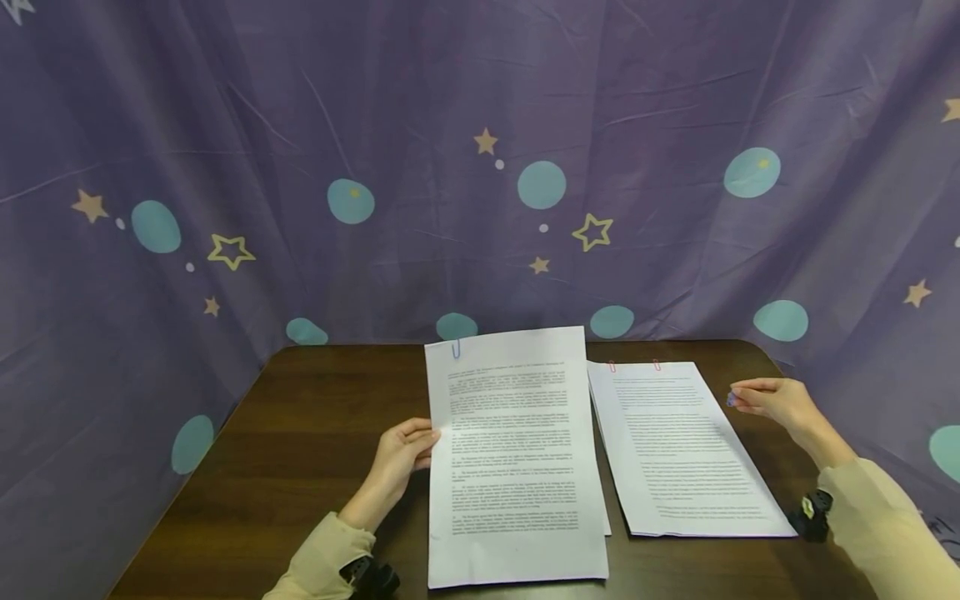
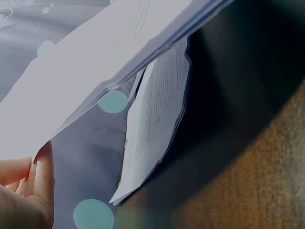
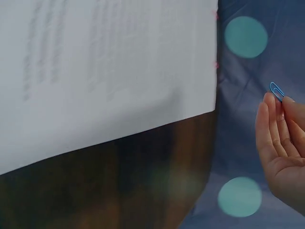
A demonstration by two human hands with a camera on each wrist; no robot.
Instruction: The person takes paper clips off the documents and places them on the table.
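Observation:
My left hand point(image 1: 401, 467) pinches the left edge of a stack of printed sheets point(image 1: 517, 467) between thumb and fingers, keeping it raised and tilted toward me. A blue paper clip point(image 1: 456, 350) sits on that stack's top edge, near the left corner. In the left wrist view, several sheet edges of the stack point(image 2: 71, 81) show beside the thumb. Off to the right, my right hand point(image 1: 776, 406) pinches a second blue paper clip point(image 3: 276, 90) between thumb and fingertips, its looped end sticking out above them.
Another stack of printed sheets point(image 1: 690, 458) lies on the brown wooden table point(image 1: 300, 475) between the hands, with a red paper clip point(image 1: 612, 367) and another red clip point(image 1: 657, 365) on its top edge. Behind the table hangs a purple curtain point(image 1: 420, 108) with stars and dots.

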